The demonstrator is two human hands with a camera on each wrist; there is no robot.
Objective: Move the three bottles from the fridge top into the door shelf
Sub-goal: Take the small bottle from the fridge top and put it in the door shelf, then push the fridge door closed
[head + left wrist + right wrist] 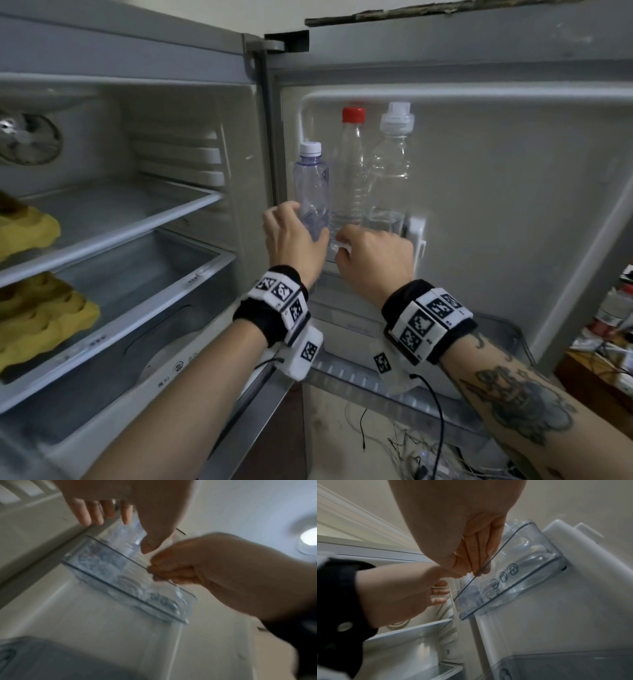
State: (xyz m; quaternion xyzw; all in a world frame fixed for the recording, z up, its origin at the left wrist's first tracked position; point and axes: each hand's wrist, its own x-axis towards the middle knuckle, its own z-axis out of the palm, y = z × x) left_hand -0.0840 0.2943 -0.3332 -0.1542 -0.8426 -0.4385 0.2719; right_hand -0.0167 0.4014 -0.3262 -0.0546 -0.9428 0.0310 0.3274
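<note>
Three clear plastic bottles stand side by side in the clear door shelf (401, 226) (120, 588) (522, 574). The bluish bottle with a white cap (311, 185) (128, 534) is on the left, and my left hand (294, 233) (137, 507) (399, 595) wraps its lower part between thumb and fingers. The red-capped bottle (352, 161) is in the middle. The tall bottle with a white sport cap (390, 161) is on the right. My right hand (371, 253) (197, 568) (471, 540) hooks its curled fingers over the shelf's front rim.
The fridge body is open at the left, with glass shelves (113, 219) and yellow egg trays (30, 233). A lower door shelf (349, 371) juts out under my wrists. A cluttered table (613, 325) stands at the right, and cables (411, 455) lie on the floor.
</note>
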